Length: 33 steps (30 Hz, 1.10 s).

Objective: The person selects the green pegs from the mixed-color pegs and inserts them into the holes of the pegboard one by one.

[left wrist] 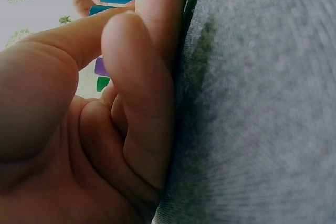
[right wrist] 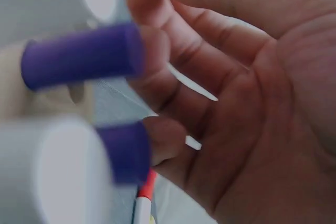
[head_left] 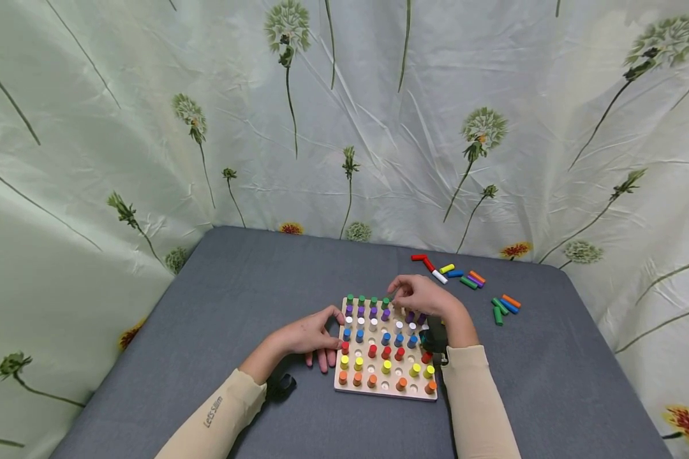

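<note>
Head view: wooden pegboard filled with coloured cylindrical pegs; right hand pinching green peg at far edge, left hand relaxed, flat against left side.

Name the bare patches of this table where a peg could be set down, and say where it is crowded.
Bare grey table lies behind and left of the peg board, up to the curtain, and at the near right corner beside the right sleeve. It is crowded on the board, under the left hand and right hand, and around the loose pegs at back right.
</note>
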Motion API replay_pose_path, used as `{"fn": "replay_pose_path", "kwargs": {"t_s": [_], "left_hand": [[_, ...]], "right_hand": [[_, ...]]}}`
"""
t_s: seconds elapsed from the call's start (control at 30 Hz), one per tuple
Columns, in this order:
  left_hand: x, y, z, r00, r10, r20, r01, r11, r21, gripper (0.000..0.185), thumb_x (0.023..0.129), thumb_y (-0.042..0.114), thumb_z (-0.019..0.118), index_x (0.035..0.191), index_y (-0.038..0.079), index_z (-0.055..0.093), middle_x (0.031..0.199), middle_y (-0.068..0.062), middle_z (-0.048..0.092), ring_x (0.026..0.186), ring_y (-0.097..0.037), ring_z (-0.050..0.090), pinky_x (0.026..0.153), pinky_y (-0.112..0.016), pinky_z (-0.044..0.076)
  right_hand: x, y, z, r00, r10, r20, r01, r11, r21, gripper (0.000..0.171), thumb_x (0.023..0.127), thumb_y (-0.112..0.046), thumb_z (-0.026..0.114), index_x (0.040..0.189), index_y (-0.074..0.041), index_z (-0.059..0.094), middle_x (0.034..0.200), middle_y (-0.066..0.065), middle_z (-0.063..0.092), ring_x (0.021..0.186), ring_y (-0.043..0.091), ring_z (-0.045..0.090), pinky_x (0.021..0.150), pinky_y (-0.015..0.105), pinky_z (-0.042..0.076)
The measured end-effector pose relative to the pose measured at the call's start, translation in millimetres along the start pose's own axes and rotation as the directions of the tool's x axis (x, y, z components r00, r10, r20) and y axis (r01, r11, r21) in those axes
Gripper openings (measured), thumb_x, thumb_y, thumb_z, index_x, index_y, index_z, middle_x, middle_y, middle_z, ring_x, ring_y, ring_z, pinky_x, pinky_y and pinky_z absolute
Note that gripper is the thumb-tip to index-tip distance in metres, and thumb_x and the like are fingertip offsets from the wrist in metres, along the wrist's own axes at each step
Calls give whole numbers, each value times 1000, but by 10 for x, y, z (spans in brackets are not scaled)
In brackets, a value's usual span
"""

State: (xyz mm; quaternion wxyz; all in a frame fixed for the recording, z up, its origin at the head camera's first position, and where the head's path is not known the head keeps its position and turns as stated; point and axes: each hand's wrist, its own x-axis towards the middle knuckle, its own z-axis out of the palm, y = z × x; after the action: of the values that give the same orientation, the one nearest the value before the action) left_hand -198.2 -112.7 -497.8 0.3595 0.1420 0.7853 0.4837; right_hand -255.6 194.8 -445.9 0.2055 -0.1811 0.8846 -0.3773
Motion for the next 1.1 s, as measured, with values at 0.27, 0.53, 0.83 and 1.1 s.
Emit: {"fn": "replay_pose_path", "kwargs": {"t_s": [0.27, 0.53, 0.83, 1.1], "left_hand": [[-12, 9, 3, 1000, 4, 5, -4, 1000, -1, 37, 104, 17, 67, 131, 19, 43, 73, -8, 77, 53, -14, 70, 40, -25, 46], [-8, 22, -1, 1000, -3, 3, 3, 1000, 1, 36, 104, 19, 67, 132, 19, 43, 73, -7, 77, 53, -13, 70, 41, -25, 46], [-11, 7, 0, 1000, 21, 7, -21, 1000, 0, 36, 104, 18, 66, 132, 18, 44, 73, -6, 77, 54, -13, 71, 41, -25, 46], [-15, 8, -1, 999, 29, 13, -29, 999, -18, 36, 104, 18, 67, 132, 18, 44, 73, -6, 77, 54, -13, 71, 41, -25, 47]], "right_hand": [[-204, 94, -213, 971, -58, -232, 58, 998, -5, 24, 104, -13, 65, 121, 3, 66, 104, 14, 72, 94, 27, 68, 80, 31, 54], [-360, 301, -439, 876, 38, -480, -27, 999, 29, 29, 105, -17, 65, 128, 1, 65, 108, 19, 72, 89, 33, 66, 75, 31, 52], [-447, 569, -521, 720, 175, -672, -140, 984, 107, 33, 106, -23, 63, 130, -2, 67, 117, 18, 72, 84, 10, 60, 72, 21, 48], [-449, 751, -519, 664, 281, -693, -300, 949, 97, 37, 107, -23, 59, 136, -2, 66, 127, 25, 71, 108, 36, 62, 84, 39, 46]]}}
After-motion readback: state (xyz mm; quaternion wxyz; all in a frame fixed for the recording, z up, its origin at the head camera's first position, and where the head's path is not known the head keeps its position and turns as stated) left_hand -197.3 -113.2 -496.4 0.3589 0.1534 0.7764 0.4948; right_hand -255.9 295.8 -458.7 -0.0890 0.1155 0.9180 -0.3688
